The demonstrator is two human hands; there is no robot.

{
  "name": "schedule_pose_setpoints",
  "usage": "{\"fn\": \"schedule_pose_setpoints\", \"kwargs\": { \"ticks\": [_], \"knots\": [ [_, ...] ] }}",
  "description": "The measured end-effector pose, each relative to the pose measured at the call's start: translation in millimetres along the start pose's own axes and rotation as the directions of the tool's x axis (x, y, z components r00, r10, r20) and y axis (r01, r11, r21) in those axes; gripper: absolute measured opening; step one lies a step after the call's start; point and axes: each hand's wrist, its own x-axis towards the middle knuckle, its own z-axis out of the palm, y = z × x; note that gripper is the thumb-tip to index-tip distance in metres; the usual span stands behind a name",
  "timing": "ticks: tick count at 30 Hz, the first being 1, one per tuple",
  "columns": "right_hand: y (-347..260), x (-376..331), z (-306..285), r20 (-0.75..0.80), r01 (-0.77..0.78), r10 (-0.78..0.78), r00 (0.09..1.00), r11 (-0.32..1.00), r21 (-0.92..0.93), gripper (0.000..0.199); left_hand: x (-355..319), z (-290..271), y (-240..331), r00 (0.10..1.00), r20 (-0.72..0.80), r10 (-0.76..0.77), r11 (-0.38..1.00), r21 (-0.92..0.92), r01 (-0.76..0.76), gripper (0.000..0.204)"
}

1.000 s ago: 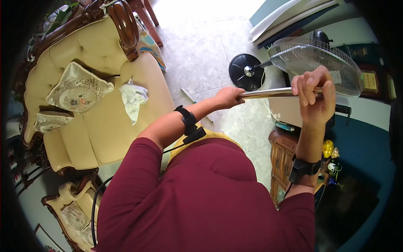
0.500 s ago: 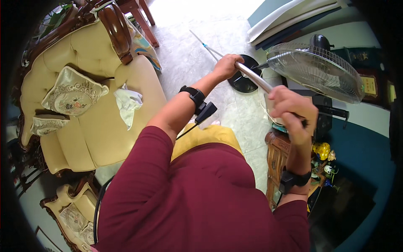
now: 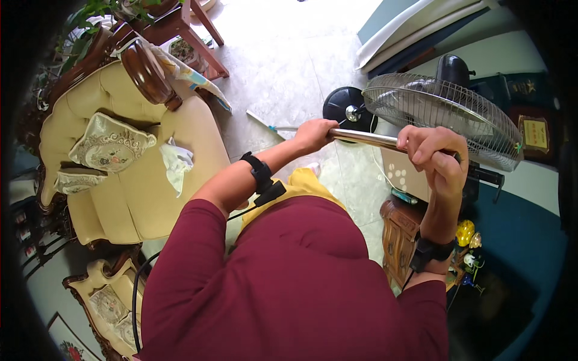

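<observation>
A metal pole runs across in front of my body, nearly level in the picture. My left hand is closed round its left part, and my right hand is wrapped round its right end. Beyond my left hand, on the pale tiled floor, lies the narrow whitish head of the flat mop, with a blue joint where it meets the pole. The round black base of a standing fan is just beyond the pole. Its wire cage sits close behind my right hand.
A cream sofa with cushions and a white cloth fills the left. A red-brown wooden stand is at the far left. Near my right forearm stand a carved wooden chair and small ornaments. A white cord trails by the fan.
The mop head has swung left and nearer across the floor. My left hand has moved nearer and slightly left, my right hand slightly right, and the pole now lies more level. Both keep their grip.
</observation>
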Motion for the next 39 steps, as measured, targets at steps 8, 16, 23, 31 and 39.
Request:
{"fn": "schedule_pose_setpoints", "kwargs": {
  "ticks": [8,16,23,31,39],
  "knots": [
    [40,17,5,0.428,0.117,0.061,0.902,0.919,-0.377,0.021,84,4,-59,0.963,-0.271,0.003,0.99,-0.135,-0.041,0.013],
    [28,14,-42,0.159,-0.019,0.079,0.984,0.938,-0.346,0.025,94,-35,-44,0.961,-0.276,0.01,0.998,0.056,0.006,0.016],
    [40,22,-19,-0.008,-0.25,0.255,0.967,0.94,-0.231,0.018,61,-50,-80,0.978,0.188,-0.09,0.98,0.19,0.054,0.019],
    [38,69,-12,-0.094,-0.203,0.182,0.979,0.917,-0.344,0.011,109,-68,-94,0.983,0.181,-0.032,0.991,0.131,0.009,0.018],
    [57,149,43,0.238,0.241,-0.114,0.964,0.751,-0.615,0.011,178,-117,-115,0.967,-0.004,0.254,0.964,-0.078,-0.254,0.026]
  ]
}}
